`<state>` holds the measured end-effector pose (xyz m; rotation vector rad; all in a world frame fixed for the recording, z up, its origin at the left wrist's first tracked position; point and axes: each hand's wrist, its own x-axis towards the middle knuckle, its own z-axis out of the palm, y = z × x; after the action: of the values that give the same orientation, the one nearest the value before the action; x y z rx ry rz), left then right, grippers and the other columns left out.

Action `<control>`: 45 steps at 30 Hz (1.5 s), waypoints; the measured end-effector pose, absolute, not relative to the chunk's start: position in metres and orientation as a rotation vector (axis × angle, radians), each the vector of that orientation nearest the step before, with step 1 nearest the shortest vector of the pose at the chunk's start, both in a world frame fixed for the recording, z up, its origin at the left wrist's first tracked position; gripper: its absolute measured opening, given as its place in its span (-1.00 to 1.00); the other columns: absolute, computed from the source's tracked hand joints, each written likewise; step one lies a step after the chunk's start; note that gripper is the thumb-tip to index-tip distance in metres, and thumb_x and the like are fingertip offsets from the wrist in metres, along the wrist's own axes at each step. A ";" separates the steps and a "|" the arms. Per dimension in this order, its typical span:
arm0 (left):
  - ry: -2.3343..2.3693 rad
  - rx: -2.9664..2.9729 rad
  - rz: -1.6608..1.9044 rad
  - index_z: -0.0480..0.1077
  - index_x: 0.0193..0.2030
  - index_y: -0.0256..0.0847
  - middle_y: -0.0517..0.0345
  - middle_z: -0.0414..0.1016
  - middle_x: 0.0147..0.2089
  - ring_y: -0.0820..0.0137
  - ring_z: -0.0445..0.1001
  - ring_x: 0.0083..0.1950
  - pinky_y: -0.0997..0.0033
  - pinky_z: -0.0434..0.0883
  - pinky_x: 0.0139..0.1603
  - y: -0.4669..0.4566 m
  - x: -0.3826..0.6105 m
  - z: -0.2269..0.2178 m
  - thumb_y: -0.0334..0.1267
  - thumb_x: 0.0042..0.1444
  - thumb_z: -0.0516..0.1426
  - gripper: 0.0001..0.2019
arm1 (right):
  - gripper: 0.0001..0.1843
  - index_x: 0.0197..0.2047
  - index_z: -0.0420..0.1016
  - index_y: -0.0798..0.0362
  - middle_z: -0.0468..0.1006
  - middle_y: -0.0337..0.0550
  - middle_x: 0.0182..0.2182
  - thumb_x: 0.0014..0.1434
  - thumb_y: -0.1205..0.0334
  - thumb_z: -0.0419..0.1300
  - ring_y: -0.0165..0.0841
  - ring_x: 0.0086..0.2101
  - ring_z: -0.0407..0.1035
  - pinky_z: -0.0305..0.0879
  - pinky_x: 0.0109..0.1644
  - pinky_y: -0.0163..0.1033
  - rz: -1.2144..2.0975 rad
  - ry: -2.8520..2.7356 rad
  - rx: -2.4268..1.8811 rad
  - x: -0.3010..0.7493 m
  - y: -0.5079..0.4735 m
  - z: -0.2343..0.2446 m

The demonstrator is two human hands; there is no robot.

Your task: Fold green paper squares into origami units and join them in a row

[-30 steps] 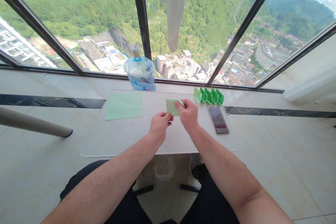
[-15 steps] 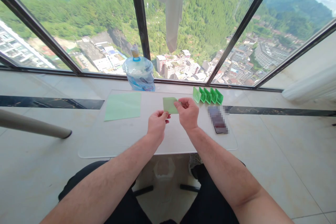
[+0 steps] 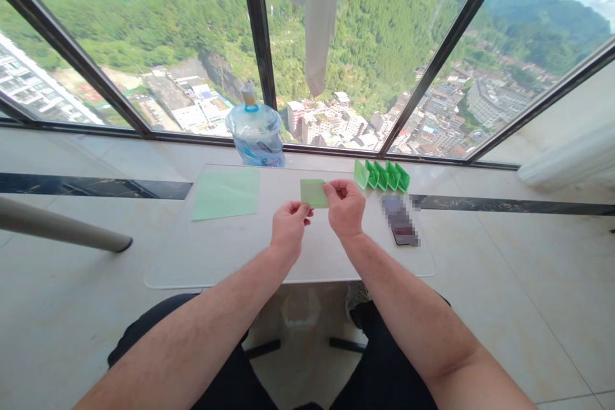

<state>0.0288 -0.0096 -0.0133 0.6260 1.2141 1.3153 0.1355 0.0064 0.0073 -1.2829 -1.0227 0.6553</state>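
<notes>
Just above the middle of the table (image 3: 216, 256), nearer its far edge than its near one, a small green paper (image 3: 312, 192) is held up between two hands. Its upper edge runs roughly along the table's long side, and its left end points toward the table's left end. No long axis can be settled, because the visible part looks close to square and the right end is covered.

It is a soft, slightly olive green, with a straight left edge and a fairly flat face; the upper right corner seems cut slantwise beside the fingers.

The left hand (image 3: 287, 225) pinches the lower edge near the left corner, thumb and fingertips closed together. The right hand (image 3: 346, 208) grips the right side, thumb on the face and the other fingers curled in.

How many layers the paper has is too small to make out, and its back is out of sight. A larger pale green sheet (image 3: 225, 194) lies on the table's far left part. Green folded pieces (image 3: 383, 175) line up at the table's far right corner; the phone (image 3: 400, 221) on its right end is blurred by pixels.
</notes>
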 end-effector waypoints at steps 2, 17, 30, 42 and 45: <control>1.210 0.628 1.311 0.40 -0.43 -0.24 0.15 0.46 -0.45 0.44 0.40 -0.37 0.40 0.26 -0.36 -0.010 0.029 -0.013 -0.21 -0.21 0.31 -0.77 | -0.74 -0.32 0.47 0.03 0.60 -0.19 -0.41 0.08 0.02 0.30 -0.33 -0.37 0.47 0.45 -0.20 -0.17 0.670 -1.018 -1.254 0.136 0.007 0.007; 1.143 0.554 1.229 0.40 -0.47 -0.25 0.13 0.47 -0.44 0.46 0.39 -0.38 0.42 0.24 -0.36 -0.014 0.030 -0.007 -0.25 -0.24 0.33 -0.78 | -0.75 -0.31 0.47 0.04 0.53 -0.26 -0.46 -0.09 0.17 0.37 -0.38 -0.37 0.43 0.42 -0.19 -0.20 0.819 -0.789 -1.112 0.137 0.013 0.016; 1.131 0.576 1.207 0.39 -0.50 -0.25 0.13 0.46 -0.46 0.46 0.38 -0.41 0.41 0.23 -0.36 -0.016 0.030 -0.005 -0.29 -0.21 0.32 -0.81 | -0.68 -0.23 0.56 0.03 0.61 -0.21 -0.41 -0.07 0.10 0.40 -0.32 -0.34 0.49 0.47 -0.16 -0.14 0.890 -0.889 -1.125 0.146 0.017 0.015; 1.161 0.603 1.244 0.40 -0.49 -0.25 0.11 0.48 -0.45 0.46 0.38 -0.40 0.42 0.25 -0.36 -0.009 0.022 -0.002 -0.30 -0.22 0.29 -0.84 | -0.68 -0.38 0.61 0.08 0.55 -0.24 -0.51 -0.06 -0.01 0.39 -0.41 -0.47 0.33 0.29 -0.37 -0.27 0.897 -0.946 -1.287 0.159 0.018 0.012; 1.166 0.598 1.248 0.40 -0.49 -0.25 0.11 0.48 -0.45 0.46 0.39 -0.40 0.42 0.26 -0.37 -0.008 0.022 -0.001 -0.29 -0.22 0.29 -0.84 | -0.65 -0.33 0.61 0.09 0.57 -0.22 -0.48 -0.07 -0.03 0.40 -0.41 -0.45 0.34 0.29 -0.37 -0.27 0.957 -0.945 -1.259 0.158 0.017 0.013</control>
<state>0.0216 -0.0083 -0.0011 0.5984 1.1658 1.2479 0.1580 0.0169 0.0131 -1.2590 -0.9447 0.9569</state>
